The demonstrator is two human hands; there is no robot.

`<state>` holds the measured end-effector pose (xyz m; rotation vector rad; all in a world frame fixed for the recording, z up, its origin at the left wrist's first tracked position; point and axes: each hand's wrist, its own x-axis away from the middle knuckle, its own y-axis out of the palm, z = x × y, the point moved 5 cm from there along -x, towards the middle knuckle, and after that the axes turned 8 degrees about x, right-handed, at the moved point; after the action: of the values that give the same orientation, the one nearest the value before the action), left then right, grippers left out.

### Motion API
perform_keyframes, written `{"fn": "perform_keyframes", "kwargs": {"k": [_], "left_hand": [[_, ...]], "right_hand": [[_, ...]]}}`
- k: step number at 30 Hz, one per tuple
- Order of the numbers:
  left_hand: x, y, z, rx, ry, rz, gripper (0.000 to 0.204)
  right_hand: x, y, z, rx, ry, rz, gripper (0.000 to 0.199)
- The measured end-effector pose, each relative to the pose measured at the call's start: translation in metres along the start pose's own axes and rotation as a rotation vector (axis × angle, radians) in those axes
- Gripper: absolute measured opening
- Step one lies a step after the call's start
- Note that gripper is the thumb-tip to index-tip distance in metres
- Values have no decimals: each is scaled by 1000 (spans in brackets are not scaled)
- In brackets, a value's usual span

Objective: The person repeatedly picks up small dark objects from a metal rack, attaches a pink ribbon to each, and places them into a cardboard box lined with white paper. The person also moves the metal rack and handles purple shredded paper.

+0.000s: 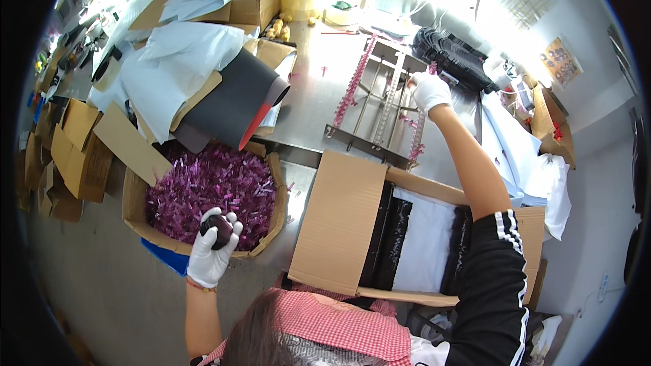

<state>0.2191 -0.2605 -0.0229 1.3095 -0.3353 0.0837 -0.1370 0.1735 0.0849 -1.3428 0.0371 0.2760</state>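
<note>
Got my white-gloved left hand curled round a dark rounded lump over shiny purple strips by the worktop's front edge; white-gloved right hand at the silver metal rack, can't tell its grip.

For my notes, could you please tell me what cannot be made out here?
All in the head view:
What the right hand may hold at the metal rack: the hand covers it.
Underside of the dark object: the left hand hides it.
Bottom of the carton beneath the purple pieces: their heap covers it.
</note>
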Motion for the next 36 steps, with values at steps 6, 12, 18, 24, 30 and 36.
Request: {"fn": "perform_keyframes", "kwargs": {"k": [6, 12, 18, 24, 30, 36], "left_hand": [[-15, 28, -35, -10, -30, -98, 47], [-12, 43, -52, 219, -60, -102, 44], [-21, 55, -71, 109, -31, -189, 44], [-32, 64, -92, 165, -114, -207, 43], [-17, 65, -100, -11, -97, -73, 49], [-10, 65, -104, -169, -51, 2, 53]], "right_hand": [[-46, 38, -11, 124, 3, -327, 38], [-73, 65, -13, 173, -118, -346, 38], [-71, 68, -13, 264, -219, -301, 37], [-64, 81, -29, 339, -271, -504, 46], [-62, 86, -25, 237, -220, -558, 41], [-10, 10, -4, 65, -262, 198, 20]]}}
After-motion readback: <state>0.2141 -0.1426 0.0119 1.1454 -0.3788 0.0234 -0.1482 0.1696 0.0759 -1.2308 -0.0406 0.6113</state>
